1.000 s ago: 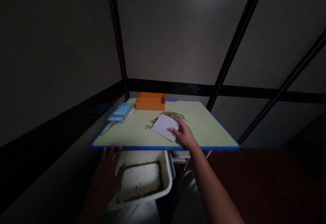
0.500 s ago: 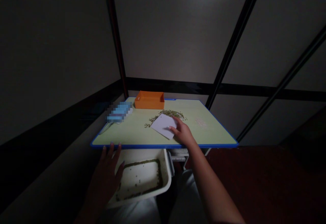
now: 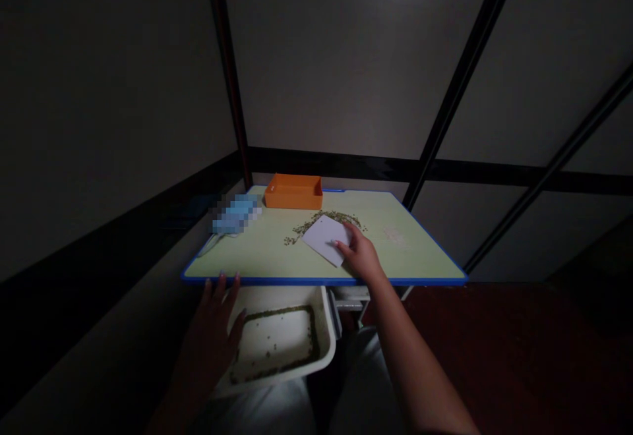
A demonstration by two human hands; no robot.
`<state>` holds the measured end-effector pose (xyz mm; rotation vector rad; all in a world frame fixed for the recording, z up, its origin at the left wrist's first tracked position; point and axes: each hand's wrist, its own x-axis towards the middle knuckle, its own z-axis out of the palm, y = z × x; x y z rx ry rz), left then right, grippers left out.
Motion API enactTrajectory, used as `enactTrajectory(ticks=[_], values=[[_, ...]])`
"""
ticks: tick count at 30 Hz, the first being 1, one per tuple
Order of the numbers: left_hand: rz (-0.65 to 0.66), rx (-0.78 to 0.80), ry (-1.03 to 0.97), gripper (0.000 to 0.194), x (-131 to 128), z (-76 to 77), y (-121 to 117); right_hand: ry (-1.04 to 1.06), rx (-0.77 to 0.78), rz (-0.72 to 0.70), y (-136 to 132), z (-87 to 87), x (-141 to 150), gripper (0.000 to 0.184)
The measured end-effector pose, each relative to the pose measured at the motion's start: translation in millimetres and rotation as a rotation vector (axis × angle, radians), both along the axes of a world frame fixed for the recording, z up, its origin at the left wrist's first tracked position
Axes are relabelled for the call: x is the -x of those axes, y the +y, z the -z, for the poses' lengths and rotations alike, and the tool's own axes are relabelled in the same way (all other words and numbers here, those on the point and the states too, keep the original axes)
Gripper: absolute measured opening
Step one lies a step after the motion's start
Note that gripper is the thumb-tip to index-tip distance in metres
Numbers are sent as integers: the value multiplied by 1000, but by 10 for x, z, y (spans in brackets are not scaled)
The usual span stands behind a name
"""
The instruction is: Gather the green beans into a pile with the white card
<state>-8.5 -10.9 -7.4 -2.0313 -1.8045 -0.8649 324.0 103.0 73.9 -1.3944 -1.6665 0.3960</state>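
The card (image 3: 321,240) lies low over the middle of the table (image 3: 267,257), on the near side of the grains (image 3: 336,215), covering part of their arc; whether it rests flat or is tilted a little, I cannot tell. The right hand (image 3: 364,257) has it pinched by its right end, thumb laid on the upper face and the other fingers at the far edge, partly hidden.

It looks light, thin and fairly stiff, since it shows no sag; it should handle easily, though a smooth face might slip under a loose thumb and a hard press might bend it; it seems hardly fragile. The right end, with the thumb above and fingers opposite, looks a sound place to hold; that leaves the left edge free. Its long axis seems to run slantwise, from far left to near right; a small dark hole sits near the far corner, and the free short edge points toward the left and the near side.

The left hand (image 3: 212,326) is spread, holding nothing visible, fingertips at the table's near edge and palm over the tub (image 3: 325,329); contact with either is unclear. The tub sits below that edge, with more grains inside; a pale patch (image 3: 394,236) lies right of the card; the orange tray (image 3: 294,199) stands at the far left, and a blurred blue thing (image 3: 237,214) lies by the left edge.
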Motion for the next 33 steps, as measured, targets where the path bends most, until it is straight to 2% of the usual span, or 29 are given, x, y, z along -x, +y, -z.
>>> enactTrajectory(ticks=[11, 19, 27, 33], values=[[19, 17, -44, 59, -10, -16, -12, 79, 1, -47, -3, 24, -32, 64], [36, 43, -76, 62, -41, -27, -65, 196, 8, -127, 12, 35, -48, 58], [132, -86, -76, 70, 9, 49, -6, 364, -31, -186, 82, 71, -52, 53], [181, -120, -98, 70, 27, 82, 39, 320, -42, -155, 123, 30, -62, 52]])
